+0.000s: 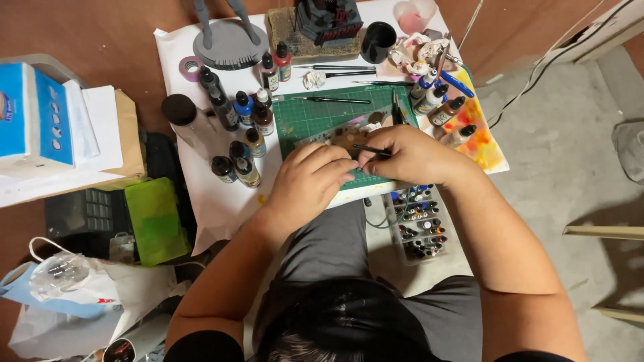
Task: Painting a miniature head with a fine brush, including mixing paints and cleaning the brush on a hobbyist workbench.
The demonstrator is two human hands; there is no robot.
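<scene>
My left hand (310, 182) is curled over the near edge of a green cutting mat (315, 117), its fingers closed on something small that the hand hides. My right hand (410, 155) rests beside it and pinches a thin dark paintbrush (371, 149), whose tip points left toward my left fingers. A paint-smeared palette strip (342, 134) lies on the mat just beyond both hands. Both hands touch at the fingertips.
Several small paint dropper bottles (243, 131) stand left of the mat and more at the right (443, 110). A grey figure base (228, 43), a dark model (329, 20), a black cup (378, 41), a green box (155, 218) and a tray of paints (419, 224) surround the work.
</scene>
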